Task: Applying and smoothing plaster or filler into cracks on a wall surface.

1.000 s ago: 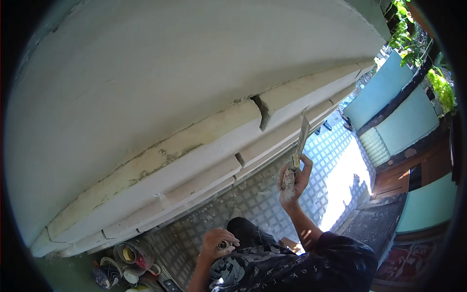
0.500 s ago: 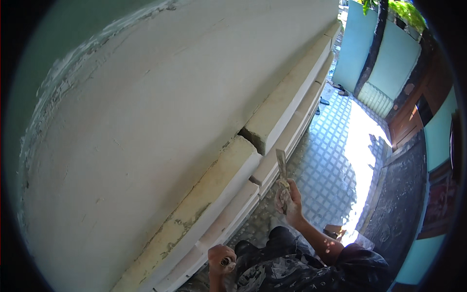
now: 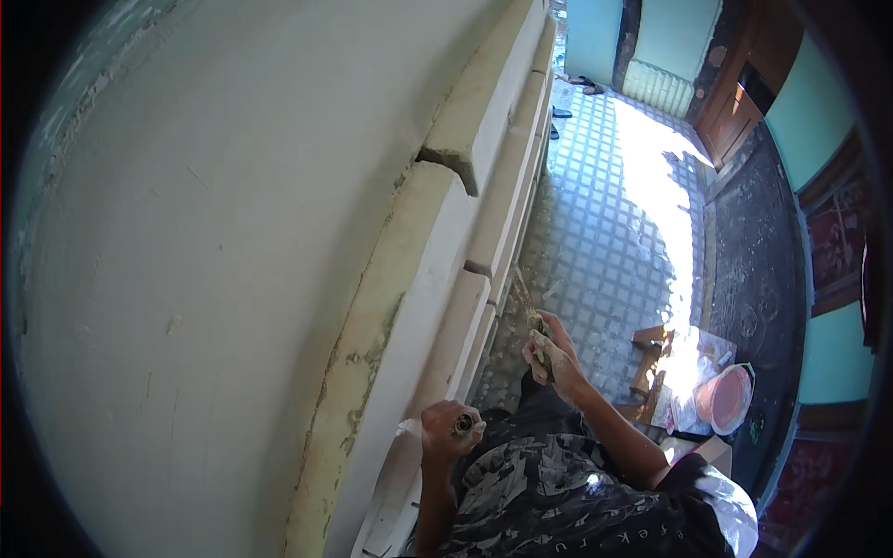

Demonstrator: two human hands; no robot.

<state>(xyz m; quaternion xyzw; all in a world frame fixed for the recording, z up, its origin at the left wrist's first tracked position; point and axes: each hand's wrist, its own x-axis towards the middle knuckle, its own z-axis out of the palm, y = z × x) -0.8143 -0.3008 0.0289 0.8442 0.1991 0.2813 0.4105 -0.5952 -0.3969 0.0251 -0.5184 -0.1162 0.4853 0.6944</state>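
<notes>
Gripping a narrow, plaster-crusted metal scraper blade (image 3: pixel 526 299), the right hand (image 3: pixel 549 353) is closed round its handle, the blade pointed toward eleven o'clock beside the stepped cream plaster moulding (image 3: pixel 484 139). A small round-ended tool (image 3: pixel 462 424) is clenched in the left hand (image 3: pixel 448 428), pressed against the moulding's lower edge. A pink bucket (image 3: pixel 728 398) is seen at three o'clock on the tiled floor (image 3: pixel 605 214).

Narrow scraper blade (image 3: pixel 523 290) tilted up, near stepped moulding (image 3: pixel 465 270); probably plaster-caked.
</notes>
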